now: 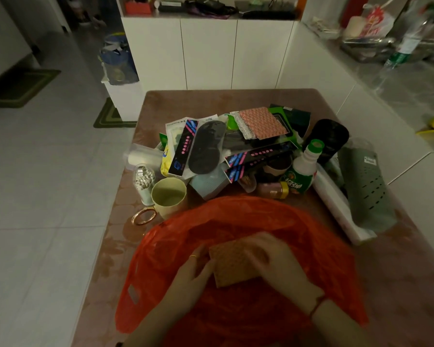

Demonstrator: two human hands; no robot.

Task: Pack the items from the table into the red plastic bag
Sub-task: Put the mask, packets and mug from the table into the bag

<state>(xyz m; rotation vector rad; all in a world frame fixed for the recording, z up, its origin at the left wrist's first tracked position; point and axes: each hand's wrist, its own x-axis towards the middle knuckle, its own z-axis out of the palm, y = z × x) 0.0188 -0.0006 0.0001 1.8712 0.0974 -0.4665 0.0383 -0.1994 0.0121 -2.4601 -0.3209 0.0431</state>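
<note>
The red plastic bag (236,221) lies spread over the near half of the brown table (161,101). Over the bag, both hands hold a flat orange patterned packet (233,264). My left hand (193,274) grips its left edge and my right hand (273,259) curls over its top right. Behind the bag lies a pile of items: a yellow cup (169,196), a jar of cotton swabs (143,182), a green-capped bottle (302,169), a black sleep mask (206,149), a second pink patterned packet (262,122) and a grey-green perforated roll (366,186).
Gold bangles (143,216) lie left of the bag by the table's edge. A long white box (336,204) lies at the right. White cabinets (208,53) stand behind the table, and a cluttered counter (386,46) runs along the right. Tiled floor lies to the left.
</note>
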